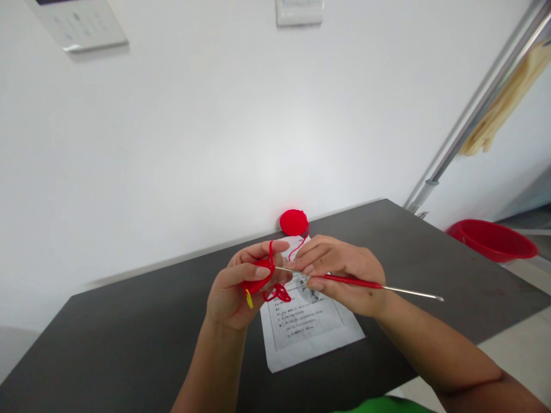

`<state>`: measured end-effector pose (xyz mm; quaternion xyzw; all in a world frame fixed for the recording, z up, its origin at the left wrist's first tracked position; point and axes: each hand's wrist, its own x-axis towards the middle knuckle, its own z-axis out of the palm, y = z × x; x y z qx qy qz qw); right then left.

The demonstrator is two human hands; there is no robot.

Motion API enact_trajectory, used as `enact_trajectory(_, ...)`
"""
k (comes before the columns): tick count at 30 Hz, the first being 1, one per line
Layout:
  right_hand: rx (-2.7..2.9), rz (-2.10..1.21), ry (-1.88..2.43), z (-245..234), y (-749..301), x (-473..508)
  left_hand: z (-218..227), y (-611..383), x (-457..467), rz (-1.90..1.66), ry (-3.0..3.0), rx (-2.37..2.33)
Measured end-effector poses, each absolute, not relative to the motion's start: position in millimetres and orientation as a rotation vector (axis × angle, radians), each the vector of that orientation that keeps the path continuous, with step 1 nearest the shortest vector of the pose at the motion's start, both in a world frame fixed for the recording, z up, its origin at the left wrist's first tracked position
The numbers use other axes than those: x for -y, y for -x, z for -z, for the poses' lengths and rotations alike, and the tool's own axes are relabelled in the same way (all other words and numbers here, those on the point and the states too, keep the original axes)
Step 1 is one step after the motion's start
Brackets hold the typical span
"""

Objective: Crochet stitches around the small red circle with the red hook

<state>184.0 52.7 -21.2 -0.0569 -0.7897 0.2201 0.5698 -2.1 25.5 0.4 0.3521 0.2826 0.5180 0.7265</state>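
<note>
Between the thumb and fingers of my left hand (pixel 235 284) is a small red crochet piece (pixel 257 276), with a yellow stitch marker (pixel 249 299) hanging from its lower edge. Red yarn runs up over my left index finger. My right hand (pixel 340 269) grips a crochet hook (pixel 355 281) by its red handle. The hook's metal tip reaches the edge of the crochet piece; whether it is inside a stitch I cannot make out. A loose tangle of red yarn (pixel 280 293) hangs below my left fingers.
A red yarn ball (pixel 294 222) rests against the white wall, its strand trailing toward my hands. Below them a printed sheet (pixel 316 338) lies on the dark table (pixel 129 338). At the right are a red basin (pixel 493 241), a metal pole (pixel 469 117) and pale yellow gloves (pixel 503 106).
</note>
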Motion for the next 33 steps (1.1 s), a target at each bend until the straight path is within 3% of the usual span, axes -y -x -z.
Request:
enact_trajectory(11,1.551,-0.967,0.066,29.8,-178.8,-51.2,4.7,8.4,-23.0,-1.158,-0.939,-0.731)
enact_trajectory(18,1.885,-0.298,0.112,28.1,-185.7,-59.1,8.1,1.5,-18.4,-1.184,-1.032,-0.813)
enact_trajectory(20,1.935,-0.253,0.125,27.3,-186.8,-60.2,7.5,1.4,-18.0,-1.174,-1.063,-0.821)
enact_trajectory(28,1.597,-0.834,0.168,35.3,-178.4,-57.8,8.1,5.8,-20.7,-1.295,-1.093,-0.960)
enact_trajectory(33,1.554,-0.924,0.152,37.0,-175.8,-61.0,6.9,4.0,-21.9,-1.339,-1.045,-0.980)
